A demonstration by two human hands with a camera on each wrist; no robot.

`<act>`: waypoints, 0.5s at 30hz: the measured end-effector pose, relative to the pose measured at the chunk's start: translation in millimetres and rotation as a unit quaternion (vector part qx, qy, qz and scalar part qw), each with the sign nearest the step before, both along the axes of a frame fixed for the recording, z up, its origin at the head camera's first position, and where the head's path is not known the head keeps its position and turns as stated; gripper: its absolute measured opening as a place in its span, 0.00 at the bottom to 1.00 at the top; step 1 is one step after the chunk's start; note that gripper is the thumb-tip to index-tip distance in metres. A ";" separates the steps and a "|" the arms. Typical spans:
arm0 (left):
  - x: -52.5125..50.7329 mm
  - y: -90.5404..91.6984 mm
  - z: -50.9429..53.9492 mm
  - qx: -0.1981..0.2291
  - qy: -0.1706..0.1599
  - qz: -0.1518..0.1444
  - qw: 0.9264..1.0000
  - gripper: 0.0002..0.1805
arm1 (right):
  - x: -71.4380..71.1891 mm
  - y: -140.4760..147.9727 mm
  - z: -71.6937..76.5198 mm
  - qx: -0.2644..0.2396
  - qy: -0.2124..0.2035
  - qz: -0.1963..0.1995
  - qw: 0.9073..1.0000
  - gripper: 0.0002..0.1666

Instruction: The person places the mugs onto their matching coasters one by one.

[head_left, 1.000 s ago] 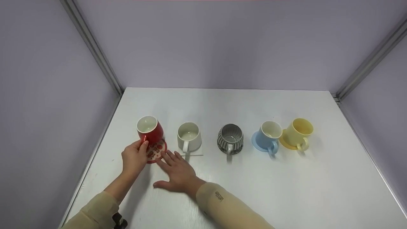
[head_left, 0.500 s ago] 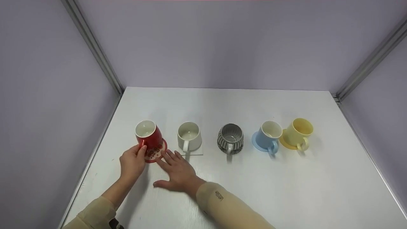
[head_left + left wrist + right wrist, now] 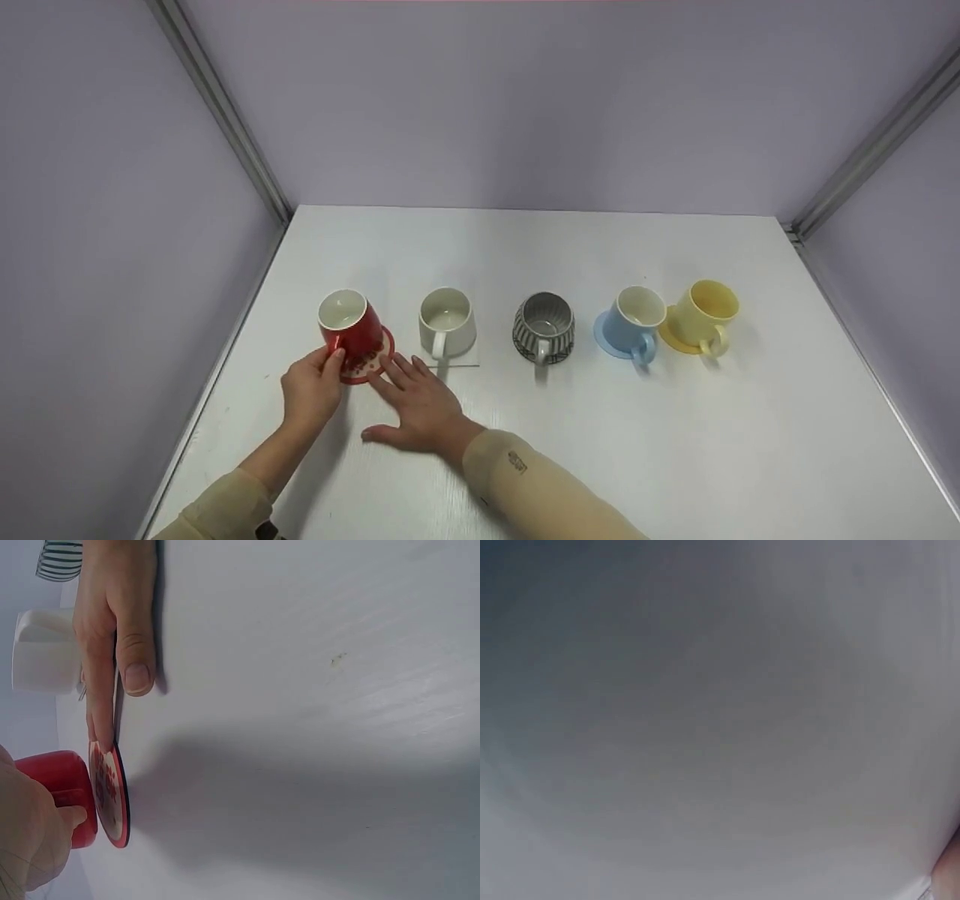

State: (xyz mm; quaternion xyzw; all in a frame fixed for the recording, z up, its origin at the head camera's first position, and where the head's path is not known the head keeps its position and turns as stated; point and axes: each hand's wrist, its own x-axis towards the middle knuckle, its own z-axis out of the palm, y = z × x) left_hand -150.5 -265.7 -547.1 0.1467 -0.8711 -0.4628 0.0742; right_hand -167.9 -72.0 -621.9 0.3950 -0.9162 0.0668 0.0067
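My left hand [image 3: 311, 386] grips the handle of a red mug [image 3: 361, 330] with a white inside. The mug stands over a round, red-rimmed coaster [image 3: 365, 370] with a printed pattern. In the left wrist view the red mug [image 3: 64, 776] is right at the coaster [image 3: 111, 799]; whether it fully touches I cannot tell. With fingers spread straight, my right hand [image 3: 424, 409] lies on the table, its fingertips on the coaster's right edge. The right wrist view is mostly a blurred pale surface, with a bit of skin at the lower right corner.
To the right, a white mug [image 3: 446, 322] stands on a square coaster [image 3: 466, 360]. Further along are a grey striped mug [image 3: 544, 330], a blue mug [image 3: 634, 322] on a blue coaster [image 3: 604, 334] and a yellow mug [image 3: 701, 315] on a yellow coaster [image 3: 679, 341]. Walls enclose the white table [image 3: 600, 450].
The red mug has come down and slightly toward me over the coaster, with my left hand on its handle. My right hand has stayed in place.
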 end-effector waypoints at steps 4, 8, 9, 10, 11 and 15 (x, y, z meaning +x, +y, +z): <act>0.6 -1.2 -2.2 -0.009 0.008 0.000 1.000 0.20 | 0.8 0.0 1.5 0.005 -0.003 -0.004 1.000 0.58; 1.1 -2.4 -3.8 -0.010 0.007 0.000 1.000 0.20 | 0.9 0.0 2.0 0.007 0.000 -0.005 1.000 0.57; 1.1 -2.8 -4.2 -0.011 0.007 0.001 1.000 0.20 | 0.9 -0.1 1.9 0.007 0.000 -0.004 1.000 0.57; 1.4 -3.1 -4.3 -0.012 0.006 0.001 1.000 0.20 | 0.9 -0.2 1.6 0.006 0.000 -0.004 1.000 0.57; 1.7 -3.6 -4.6 -0.014 0.006 0.001 1.000 0.20 | 1.1 -0.3 1.4 0.006 0.001 -0.003 1.000 0.57; 2.7 -3.7 -4.8 -0.017 0.001 0.000 1.000 0.20 | 1.2 -0.2 0.5 0.006 0.001 -0.002 1.000 0.57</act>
